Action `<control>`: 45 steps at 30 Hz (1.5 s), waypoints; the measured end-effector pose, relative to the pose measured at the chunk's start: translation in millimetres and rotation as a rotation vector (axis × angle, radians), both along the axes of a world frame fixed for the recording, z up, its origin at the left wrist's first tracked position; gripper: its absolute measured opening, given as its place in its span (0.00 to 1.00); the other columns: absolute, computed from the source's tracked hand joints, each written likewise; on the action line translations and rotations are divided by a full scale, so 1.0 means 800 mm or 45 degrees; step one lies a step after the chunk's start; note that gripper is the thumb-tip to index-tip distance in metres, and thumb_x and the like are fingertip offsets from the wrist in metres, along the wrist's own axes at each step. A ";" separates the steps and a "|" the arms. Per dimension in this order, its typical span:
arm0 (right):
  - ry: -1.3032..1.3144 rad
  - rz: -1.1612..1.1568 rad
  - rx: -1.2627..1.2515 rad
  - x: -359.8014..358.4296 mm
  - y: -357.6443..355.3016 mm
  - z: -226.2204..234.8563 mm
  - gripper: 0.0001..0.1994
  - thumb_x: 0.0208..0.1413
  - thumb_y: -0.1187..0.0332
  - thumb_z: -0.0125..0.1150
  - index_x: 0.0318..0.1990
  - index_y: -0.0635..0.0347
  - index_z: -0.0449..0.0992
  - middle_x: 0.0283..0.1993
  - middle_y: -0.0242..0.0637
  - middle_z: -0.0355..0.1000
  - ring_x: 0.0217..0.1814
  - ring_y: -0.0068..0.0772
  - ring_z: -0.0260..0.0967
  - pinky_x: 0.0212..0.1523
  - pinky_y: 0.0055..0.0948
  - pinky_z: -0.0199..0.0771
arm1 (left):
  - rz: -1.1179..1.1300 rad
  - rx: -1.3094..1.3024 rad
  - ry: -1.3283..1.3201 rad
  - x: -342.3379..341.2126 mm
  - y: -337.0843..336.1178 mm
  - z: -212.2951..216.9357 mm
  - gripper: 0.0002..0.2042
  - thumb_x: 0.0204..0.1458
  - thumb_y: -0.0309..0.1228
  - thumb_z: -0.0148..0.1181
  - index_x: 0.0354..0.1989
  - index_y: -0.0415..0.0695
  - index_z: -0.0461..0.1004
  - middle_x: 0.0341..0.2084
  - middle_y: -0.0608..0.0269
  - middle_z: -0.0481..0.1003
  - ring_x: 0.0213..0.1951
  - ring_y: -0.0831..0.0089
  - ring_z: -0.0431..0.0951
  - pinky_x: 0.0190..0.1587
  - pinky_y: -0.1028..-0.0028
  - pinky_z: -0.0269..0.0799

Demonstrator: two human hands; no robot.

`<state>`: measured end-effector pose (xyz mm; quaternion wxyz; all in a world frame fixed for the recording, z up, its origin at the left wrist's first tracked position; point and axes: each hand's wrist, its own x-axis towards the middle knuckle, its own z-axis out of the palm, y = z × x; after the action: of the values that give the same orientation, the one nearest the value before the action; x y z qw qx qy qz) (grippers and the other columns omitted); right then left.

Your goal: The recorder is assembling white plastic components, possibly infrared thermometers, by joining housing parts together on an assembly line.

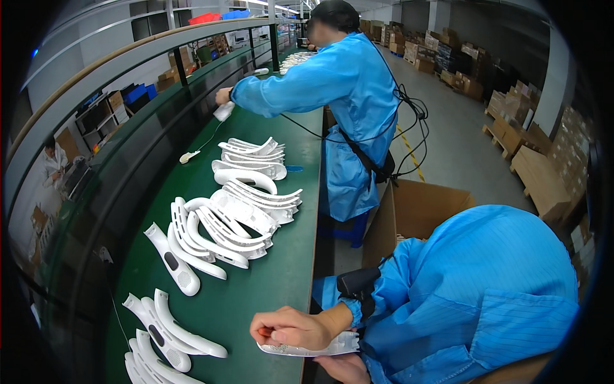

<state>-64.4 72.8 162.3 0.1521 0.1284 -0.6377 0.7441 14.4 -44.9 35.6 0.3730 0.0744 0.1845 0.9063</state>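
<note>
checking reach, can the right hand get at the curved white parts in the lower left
Probably yes: only green tabletop shows between the right hand and those curved white parts, though its grip holds an orange-red thing.

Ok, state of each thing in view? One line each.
Right hand: closed around orange object
Left hand: under white part, grip partly hidden
White part: held
Curved white shells: lying grouped on green surface
Carton: open
Co-worker: standing, arm outstretched

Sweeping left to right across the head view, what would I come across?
Person in white → small corded off-white piece → held white part → open cardboard box → grey column.
</note>
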 end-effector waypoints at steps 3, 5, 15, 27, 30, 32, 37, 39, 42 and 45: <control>0.010 0.059 -0.070 -0.010 -0.002 -0.001 0.11 0.59 0.64 0.40 0.37 0.63 0.64 0.27 0.29 0.58 0.28 0.18 0.52 0.31 0.21 0.56 | 0.198 -0.542 0.266 0.031 -0.003 0.001 0.27 0.63 0.46 0.38 0.57 0.31 0.59 0.52 0.45 0.66 0.53 0.57 0.68 0.58 0.60 0.62; 0.008 0.059 -0.118 -0.013 -0.004 -0.001 0.12 0.61 0.62 0.40 0.37 0.63 0.64 0.27 0.28 0.58 0.27 0.17 0.52 0.29 0.20 0.55 | 0.263 -0.613 0.267 0.034 -0.002 0.008 0.24 0.64 0.43 0.37 0.52 0.29 0.62 0.47 0.46 0.70 0.48 0.57 0.72 0.54 0.62 0.65; -0.066 0.256 -0.305 -0.014 0.019 0.018 0.20 0.64 0.55 0.39 0.33 0.63 0.68 0.21 0.29 0.64 0.17 0.11 0.52 0.18 0.15 0.52 | 0.566 -0.653 0.242 -0.010 0.031 0.038 0.28 0.61 0.51 0.37 0.52 0.33 0.61 0.41 0.48 0.71 0.39 0.59 0.72 0.43 0.64 0.70; -0.091 0.347 -0.241 -0.015 0.019 0.002 0.20 0.64 0.54 0.39 0.31 0.63 0.68 0.19 0.27 0.62 0.16 0.11 0.50 0.18 0.15 0.50 | 0.617 -0.659 0.191 -0.009 0.033 0.038 0.27 0.61 0.48 0.36 0.56 0.34 0.59 0.45 0.47 0.69 0.42 0.58 0.71 0.47 0.63 0.67; -0.051 0.346 -0.242 -0.015 0.017 0.000 0.20 0.64 0.55 0.39 0.31 0.63 0.67 0.19 0.27 0.61 0.16 0.11 0.49 0.18 0.15 0.49 | 0.649 -0.651 0.177 -0.008 0.034 0.038 0.27 0.61 0.47 0.37 0.57 0.34 0.59 0.46 0.47 0.68 0.43 0.59 0.71 0.47 0.63 0.67; -0.057 0.341 -0.226 -0.015 0.018 0.000 0.20 0.64 0.55 0.39 0.31 0.63 0.67 0.19 0.27 0.61 0.16 0.11 0.49 0.18 0.15 0.49 | 0.619 -0.615 0.168 -0.008 0.034 0.039 0.27 0.61 0.47 0.37 0.58 0.35 0.58 0.46 0.48 0.69 0.43 0.58 0.71 0.47 0.63 0.67; -0.046 0.354 -0.232 -0.019 0.017 -0.010 0.20 0.64 0.55 0.39 0.31 0.63 0.67 0.19 0.27 0.60 0.16 0.11 0.48 0.18 0.14 0.49 | 0.642 -0.650 0.151 -0.008 0.031 0.029 0.27 0.61 0.47 0.37 0.59 0.35 0.57 0.48 0.48 0.68 0.44 0.58 0.71 0.48 0.63 0.67; -0.059 0.336 -0.295 -0.018 0.017 -0.008 0.21 0.64 0.54 0.39 0.30 0.63 0.67 0.20 0.27 0.60 0.16 0.10 0.48 0.18 0.14 0.49 | 0.647 -0.659 0.142 -0.006 0.031 0.027 0.27 0.61 0.46 0.37 0.59 0.35 0.57 0.48 0.48 0.68 0.45 0.58 0.70 0.48 0.63 0.66; -0.029 0.355 -0.244 -0.016 0.020 -0.006 0.21 0.64 0.53 0.39 0.30 0.63 0.66 0.20 0.26 0.60 0.16 0.10 0.48 0.17 0.14 0.48 | 0.655 -0.672 0.128 -0.005 0.031 0.025 0.28 0.61 0.46 0.37 0.60 0.35 0.56 0.49 0.47 0.67 0.46 0.58 0.70 0.49 0.62 0.66; -0.038 0.335 -0.251 -0.017 0.020 -0.010 0.22 0.65 0.51 0.38 0.30 0.63 0.66 0.20 0.26 0.60 0.16 0.10 0.48 0.17 0.14 0.48 | 0.688 -0.688 0.116 -0.005 0.033 0.020 0.28 0.61 0.46 0.37 0.60 0.35 0.56 0.50 0.47 0.67 0.46 0.57 0.70 0.50 0.62 0.66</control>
<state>-77.9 88.7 154.0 0.0560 0.1842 -0.5414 0.8184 10.3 -18.9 51.5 0.1185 -0.0378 0.4459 0.8864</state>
